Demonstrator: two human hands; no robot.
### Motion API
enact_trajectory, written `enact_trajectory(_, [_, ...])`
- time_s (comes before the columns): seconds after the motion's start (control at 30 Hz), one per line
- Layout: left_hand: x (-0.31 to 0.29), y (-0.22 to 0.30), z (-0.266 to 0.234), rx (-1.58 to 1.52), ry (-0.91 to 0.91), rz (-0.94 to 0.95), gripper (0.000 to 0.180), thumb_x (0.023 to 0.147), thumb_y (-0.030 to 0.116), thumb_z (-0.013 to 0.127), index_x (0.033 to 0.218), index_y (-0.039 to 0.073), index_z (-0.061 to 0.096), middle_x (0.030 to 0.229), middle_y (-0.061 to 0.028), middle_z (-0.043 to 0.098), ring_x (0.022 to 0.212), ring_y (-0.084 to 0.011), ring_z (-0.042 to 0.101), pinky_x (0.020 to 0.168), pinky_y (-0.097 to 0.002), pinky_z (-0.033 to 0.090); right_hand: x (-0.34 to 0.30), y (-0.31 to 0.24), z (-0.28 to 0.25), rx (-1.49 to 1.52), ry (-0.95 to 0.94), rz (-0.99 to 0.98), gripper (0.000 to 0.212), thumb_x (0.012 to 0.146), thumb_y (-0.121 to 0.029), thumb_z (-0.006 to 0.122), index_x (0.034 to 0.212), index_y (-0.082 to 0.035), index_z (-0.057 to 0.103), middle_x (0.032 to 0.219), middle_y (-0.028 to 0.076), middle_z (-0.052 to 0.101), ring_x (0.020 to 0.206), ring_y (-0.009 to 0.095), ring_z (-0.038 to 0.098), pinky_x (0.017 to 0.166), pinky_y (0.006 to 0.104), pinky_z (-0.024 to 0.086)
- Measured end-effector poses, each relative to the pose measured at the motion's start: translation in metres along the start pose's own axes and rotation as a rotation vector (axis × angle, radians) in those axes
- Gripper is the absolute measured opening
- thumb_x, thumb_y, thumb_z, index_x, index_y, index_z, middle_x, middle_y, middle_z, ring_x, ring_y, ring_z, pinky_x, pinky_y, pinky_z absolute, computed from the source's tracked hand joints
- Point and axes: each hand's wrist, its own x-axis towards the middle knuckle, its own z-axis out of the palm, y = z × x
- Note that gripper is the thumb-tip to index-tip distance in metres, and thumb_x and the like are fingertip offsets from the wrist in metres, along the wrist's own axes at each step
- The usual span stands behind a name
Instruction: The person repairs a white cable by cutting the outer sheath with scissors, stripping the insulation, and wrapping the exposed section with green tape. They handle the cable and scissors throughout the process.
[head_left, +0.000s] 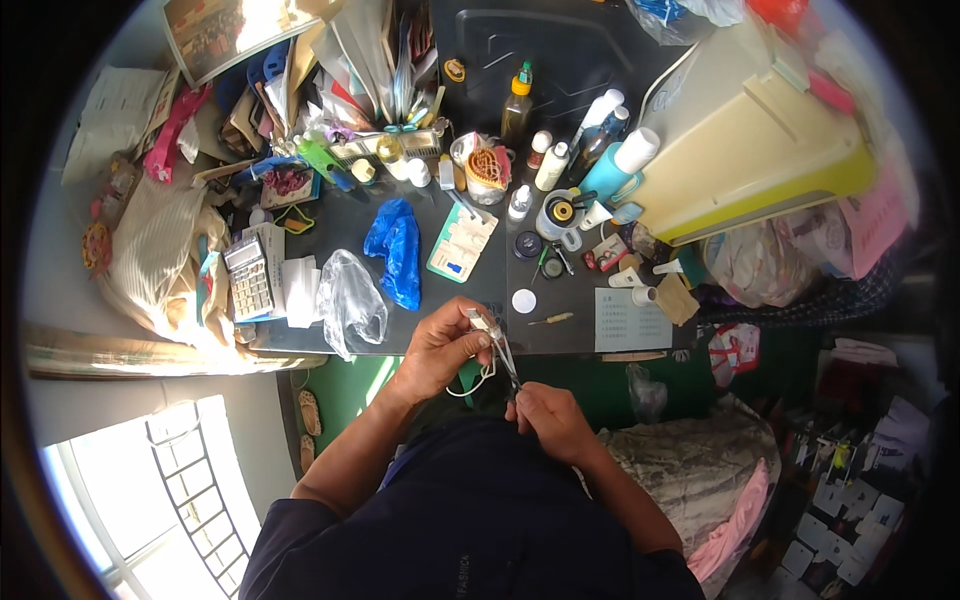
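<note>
Near the desk's front edge, my left hand (440,348) is closed on a thin white cable (463,393), which loops below the fingers. A pale plug-like end (478,319) sticks up past my thumb. My right hand (552,418), lower and to the right, pinches the dark lower end of a slim, shiny piece (507,356). This piece slants up to the fingers of my left hand. Whether it is a metal tool or clear plastic I cannot tell. On the desk ahead lie a small tool with a tan handle (551,319) and a white round disc (523,301).
The black desk (420,325) holds a blue plastic bag (396,250), a clear plastic bag (350,300), a calculator (250,275), a pale tray (463,243) and a printed sheet (634,320). Several bottles stand farther back. A cream and yellow-green box (745,150) is at right.
</note>
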Motion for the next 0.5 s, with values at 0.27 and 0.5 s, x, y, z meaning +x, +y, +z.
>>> enact_trajectory(0.27, [0.002, 0.004, 0.003, -0.033, -0.021, 0.020, 0.021, 0.101, 0.000, 0.061, 0.119, 0.007, 0.052, 0.101, -0.0106, 0.070, 0.070, -0.0096, 0.059, 0.064, -0.0231, 0.049, 0.004, 0.008, 0.000, 0.517, -0.225, 0.199, 0.056, 0.111, -0.046, 0.034, 0.076, -0.009, 0.055, 0.087, 0.012, 0.070, 0.066, 0.014, 0.059, 0.061, 0.0262, 0.044])
enact_trajectory(0.5, [0.003, 0.009, 0.014, -0.140, 0.069, -0.025, 0.026, 0.099, 0.004, 0.066, 0.120, 0.007, 0.051, 0.097, -0.0112, 0.069, 0.071, -0.0121, 0.062, 0.064, -0.0245, 0.051, 0.010, 0.010, 0.009, 0.559, -0.139, 0.252, 0.052, 0.112, -0.043, 0.036, 0.075, -0.010, 0.053, 0.084, 0.011, 0.066, 0.066, 0.014, 0.059, 0.060, 0.0264, 0.043])
